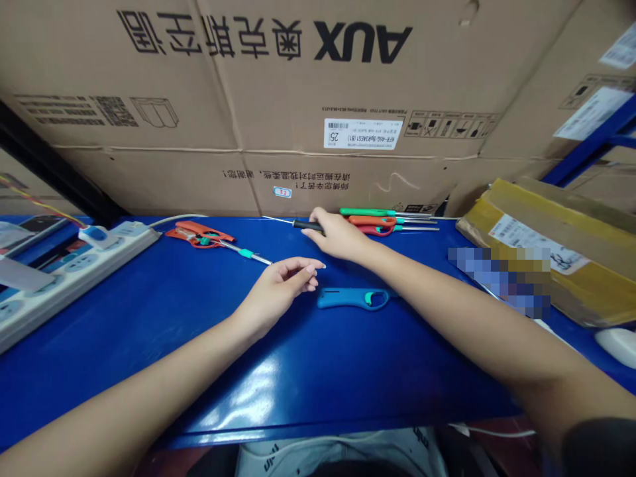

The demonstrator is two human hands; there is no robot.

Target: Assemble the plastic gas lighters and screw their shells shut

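My right hand (335,233) is closed on the black handle of a screwdriver (303,225), whose thin metal shaft points left near the back of the table. My left hand (285,285) hovers lower, fingers curled toward the thumb; whether anything small is between them is hidden. Just right of its fingertips lies a blue long-nosed lighter (342,298) with a green trigger, its front end hidden by my right forearm. Left of my hands rests an orange lighter (203,235) with inner parts exposed and its metal tube reaching toward my left hand.
Green (368,212), orange (370,220) and red (380,230) lighters lie together at the back. A white power strip (79,265) runs along the left. Large cardboard boxes (278,119) wall off the back; a yellow-taped box (571,245) stands right, near a white rounded object (619,346).
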